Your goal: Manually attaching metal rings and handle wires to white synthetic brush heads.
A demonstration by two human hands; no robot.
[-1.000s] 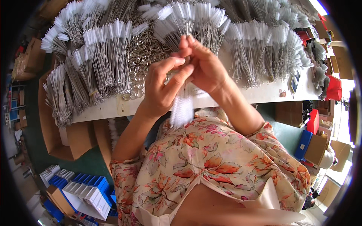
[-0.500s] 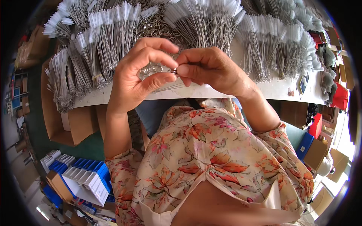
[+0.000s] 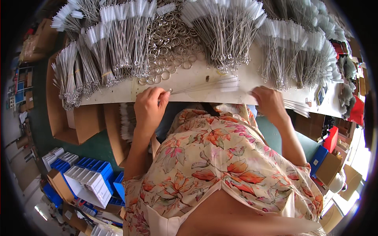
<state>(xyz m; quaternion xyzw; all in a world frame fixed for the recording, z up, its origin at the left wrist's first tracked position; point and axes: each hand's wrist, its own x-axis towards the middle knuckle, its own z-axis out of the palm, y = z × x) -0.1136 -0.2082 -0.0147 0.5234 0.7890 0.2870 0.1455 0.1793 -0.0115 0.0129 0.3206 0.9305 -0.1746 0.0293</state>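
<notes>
Left hand [image 3: 151, 105], brushes [image 3: 229, 83] beside, bare table edge [image 3: 236, 99]

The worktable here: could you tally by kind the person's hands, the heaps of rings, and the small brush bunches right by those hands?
Hands: 2 (left hand, right hand)
Metal ring heap: 1
Small white-bristled brush bunches: 2 (middle bunch, between the hands; outer bunch, just right of the right hand)
Total: 5

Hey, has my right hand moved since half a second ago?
Yes. Your right hand has moved rightward, farther from the pile of metal rings on the table, and closer to the table's front edge.
</notes>
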